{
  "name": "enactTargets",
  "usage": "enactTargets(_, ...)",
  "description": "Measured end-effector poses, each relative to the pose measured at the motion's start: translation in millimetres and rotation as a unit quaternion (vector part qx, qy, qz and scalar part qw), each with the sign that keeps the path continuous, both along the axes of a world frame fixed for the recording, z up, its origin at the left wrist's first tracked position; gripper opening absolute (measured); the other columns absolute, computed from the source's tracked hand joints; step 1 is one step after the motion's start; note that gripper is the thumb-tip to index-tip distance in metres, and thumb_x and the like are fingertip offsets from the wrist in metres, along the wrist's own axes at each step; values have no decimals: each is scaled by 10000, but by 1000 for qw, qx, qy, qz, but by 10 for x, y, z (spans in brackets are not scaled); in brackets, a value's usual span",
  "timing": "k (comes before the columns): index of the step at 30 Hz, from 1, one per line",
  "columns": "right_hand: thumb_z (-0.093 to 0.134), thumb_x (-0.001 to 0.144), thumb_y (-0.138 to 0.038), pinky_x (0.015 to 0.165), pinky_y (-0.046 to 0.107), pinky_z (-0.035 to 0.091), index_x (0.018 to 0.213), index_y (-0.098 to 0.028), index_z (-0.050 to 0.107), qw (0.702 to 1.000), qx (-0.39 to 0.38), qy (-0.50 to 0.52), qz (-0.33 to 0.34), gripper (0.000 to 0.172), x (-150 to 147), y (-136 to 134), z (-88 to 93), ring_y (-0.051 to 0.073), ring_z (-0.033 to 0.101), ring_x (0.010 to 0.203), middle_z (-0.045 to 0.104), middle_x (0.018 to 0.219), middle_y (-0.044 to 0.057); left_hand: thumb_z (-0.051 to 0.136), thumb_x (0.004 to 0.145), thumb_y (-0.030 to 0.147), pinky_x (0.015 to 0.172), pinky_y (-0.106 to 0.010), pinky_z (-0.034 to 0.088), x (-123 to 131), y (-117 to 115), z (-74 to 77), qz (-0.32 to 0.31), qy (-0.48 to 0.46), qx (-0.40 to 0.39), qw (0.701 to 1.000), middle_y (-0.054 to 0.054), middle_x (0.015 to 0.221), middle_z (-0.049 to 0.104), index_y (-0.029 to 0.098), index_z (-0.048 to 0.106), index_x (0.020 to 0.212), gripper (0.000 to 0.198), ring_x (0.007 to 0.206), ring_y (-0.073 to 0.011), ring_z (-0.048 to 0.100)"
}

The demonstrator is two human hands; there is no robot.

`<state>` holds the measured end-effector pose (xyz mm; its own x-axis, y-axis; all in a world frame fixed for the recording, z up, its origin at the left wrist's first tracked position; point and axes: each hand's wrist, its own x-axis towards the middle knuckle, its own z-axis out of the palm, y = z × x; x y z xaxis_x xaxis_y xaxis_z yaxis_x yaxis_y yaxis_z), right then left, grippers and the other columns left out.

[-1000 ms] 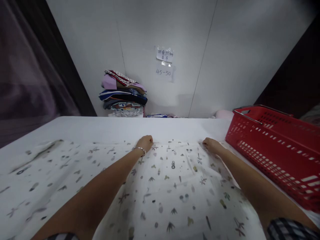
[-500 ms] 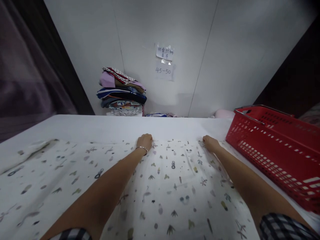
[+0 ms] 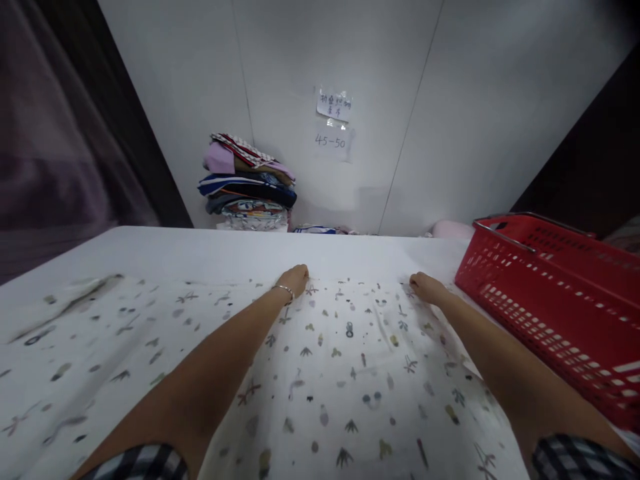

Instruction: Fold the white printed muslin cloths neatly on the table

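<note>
A white cloth [image 3: 330, 373] printed with small dark and coloured motifs lies spread over the white table [image 3: 210, 250]. Both my arms reach forward across it. My left hand [image 3: 295, 278], with a thin bracelet at the wrist, is closed on the cloth's far edge near the middle. My right hand [image 3: 424, 287] is closed on the same far edge, close to the cloth's right corner. The fingertips of both hands are curled under and hidden.
A red plastic basket [image 3: 555, 307] with a metal handle stands on the table at the right, close to my right forearm. A stack of folded clothes [image 3: 247, 183] sits against the white wall behind the table. Paper notes [image 3: 334, 107] are taped to the wall.
Both hands keep their hold on the cloth's far edge and have hardly moved. The view has shifted slightly.
</note>
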<state>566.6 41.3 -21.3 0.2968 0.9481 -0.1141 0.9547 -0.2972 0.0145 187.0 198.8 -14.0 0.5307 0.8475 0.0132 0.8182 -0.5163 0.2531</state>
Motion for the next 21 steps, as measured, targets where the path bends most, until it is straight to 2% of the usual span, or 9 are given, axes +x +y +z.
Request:
enactTargets(5, 379, 903, -243, 650, 242, 381, 1004, -159, 582, 999, 32, 27, -9, 242, 21, -103, 63, 166, 580, 742, 655, 881, 90, 413, 850, 265, 742, -282, 437, -105, -36, 172, -17, 2, -16, 1000, -45, 952, 649, 214, 534, 949, 164, 853, -184, 602)
enactTargets(9, 398, 889, -226, 773, 238, 407, 1016, -171, 599, 996, 71, 52, 17, 244, 52, -208, 204, 166, 592, 863, 665, 966, 72, 450, 833, 302, 775, -294, 425, -179, -145, 407, -36, 10, -22, 999, -17, 871, 670, 233, 549, 924, 150, 847, -194, 610)
enactTargets(12, 409, 868, -207, 853, 234, 401, 986, -167, 631, 993, 94, 61, 32, 255, 41, -297, 329, 171, 584, 953, 658, 1043, 72, 453, 834, 306, 817, -299, 411, -209, -255, 578, -41, 5, -11, 999, -11, 896, 674, 237, 553, 909, 142, 886, -196, 605)
enactTargets(15, 400, 864, -225, 829, 242, 426, 949, -173, 651, 991, 110, 65, 32, 269, -2, -399, 449, 179, 602, 919, 675, 996, 65, 427, 854, 314, 772, -281, 425, -237, -353, 705, -33, -5, 3, 999, -16, 939, 672, 239, 539, 961, 171, 884, -189, 608)
enactTargets(18, 381, 869, -241, 797, 243, 441, 947, -165, 654, 989, 127, 67, 33, 294, -56, -501, 566, 181, 613, 876, 682, 956, 69, 410, 870, 306, 741, -262, 434, -286, -433, 781, -33, -10, 16, 999, -21, 996, 668, 240, 518, 1046, 216, 894, -177, 612)
enactTargets(21, 363, 876, -248, 793, 244, 446, 1006, -170, 640, 988, 136, 65, 40, 316, -106, -595, 662, 175, 612, 873, 678, 975, 66, 385, 882, 271, 797, -277, 427, -353, -516, 835, -36, -6, 32, 999, -40, 1100, 646, 239, 518, 1106, 263, 983, -189, 594)
